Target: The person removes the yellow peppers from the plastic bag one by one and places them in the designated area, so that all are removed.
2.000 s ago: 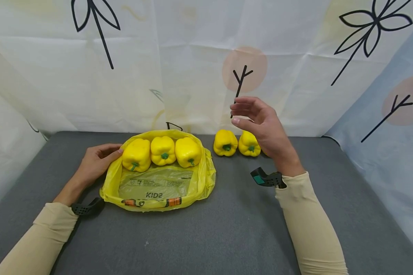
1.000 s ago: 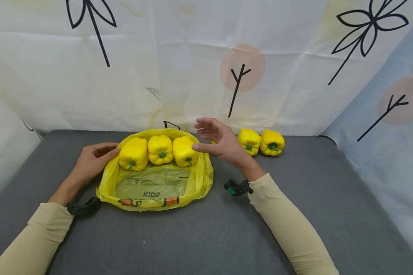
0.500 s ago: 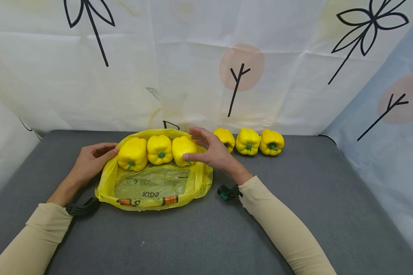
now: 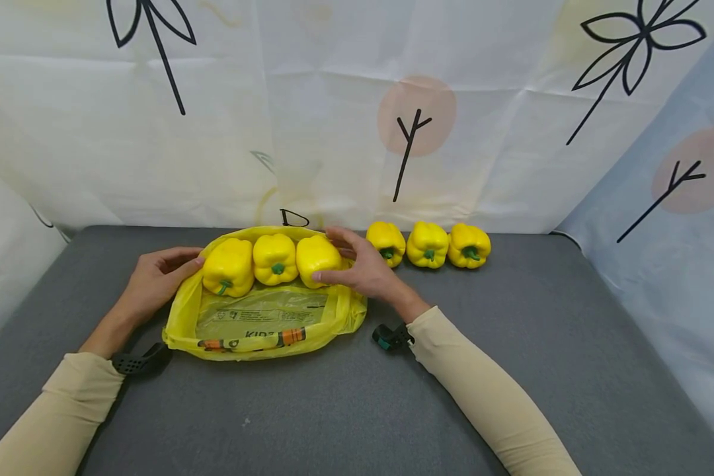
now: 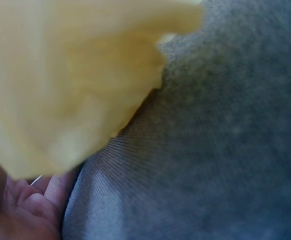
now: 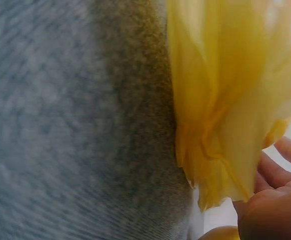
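A yellow plastic bag (image 4: pixel 256 346) lies wide open on the table, with printing on its inside. Three yellow bell peppers sit in a row at its back: a left pepper (image 4: pixel 229 264), a middle pepper (image 4: pixel 275 258) and a right pepper (image 4: pixel 315 258). My left hand (image 4: pixel 157 277) grips the bag's left rim, thumb on top beside the left pepper. At the other side my right hand (image 4: pixel 365 268) holds the bag's right rim, its thumb across the front of the right pepper and its fingers behind. In the right wrist view the bag's folds (image 6: pixel 215 115) hang beside that hand.
Three more yellow bell peppers stand in a row right of the bag near the table's back edge: a near one (image 4: pixel 387 241), a centre one (image 4: pixel 428 244) and an outer one (image 4: pixel 469 246). A patterned white cloth (image 4: pixel 321 132) hangs behind the grey table (image 4: pixel 309 416).
My right hand has moved left and down from above the loose peppers to the bag's right side. The bag's front rim has risen over part of the inside lettering. My left hand stays put.
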Available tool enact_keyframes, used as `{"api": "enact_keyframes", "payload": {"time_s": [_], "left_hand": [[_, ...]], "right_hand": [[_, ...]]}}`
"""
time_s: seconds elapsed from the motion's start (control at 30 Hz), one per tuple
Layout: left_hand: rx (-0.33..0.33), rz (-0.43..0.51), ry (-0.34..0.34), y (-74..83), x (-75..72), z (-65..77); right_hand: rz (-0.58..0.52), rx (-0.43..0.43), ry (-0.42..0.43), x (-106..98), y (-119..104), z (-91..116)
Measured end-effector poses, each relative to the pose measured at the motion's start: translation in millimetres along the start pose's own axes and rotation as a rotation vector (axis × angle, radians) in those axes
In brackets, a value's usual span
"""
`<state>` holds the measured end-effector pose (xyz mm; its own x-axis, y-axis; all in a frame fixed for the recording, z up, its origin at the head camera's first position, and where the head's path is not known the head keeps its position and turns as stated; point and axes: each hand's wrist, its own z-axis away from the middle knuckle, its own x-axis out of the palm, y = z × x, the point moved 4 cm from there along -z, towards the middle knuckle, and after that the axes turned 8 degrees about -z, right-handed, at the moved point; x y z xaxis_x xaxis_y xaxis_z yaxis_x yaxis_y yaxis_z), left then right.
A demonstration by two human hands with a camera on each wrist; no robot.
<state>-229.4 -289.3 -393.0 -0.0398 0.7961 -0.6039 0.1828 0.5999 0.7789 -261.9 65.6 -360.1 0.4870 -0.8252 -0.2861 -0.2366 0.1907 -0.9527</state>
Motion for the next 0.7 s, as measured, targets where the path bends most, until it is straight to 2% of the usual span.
{"api": "enact_keyframes", "payload": {"time_s": [0.7], "left_hand": [[-0.008,-0.014,-0.008,0.2,-1.2,-0.2]], "right_hand": [[0.027,0.045,-0.041,5,11,-1]]}}
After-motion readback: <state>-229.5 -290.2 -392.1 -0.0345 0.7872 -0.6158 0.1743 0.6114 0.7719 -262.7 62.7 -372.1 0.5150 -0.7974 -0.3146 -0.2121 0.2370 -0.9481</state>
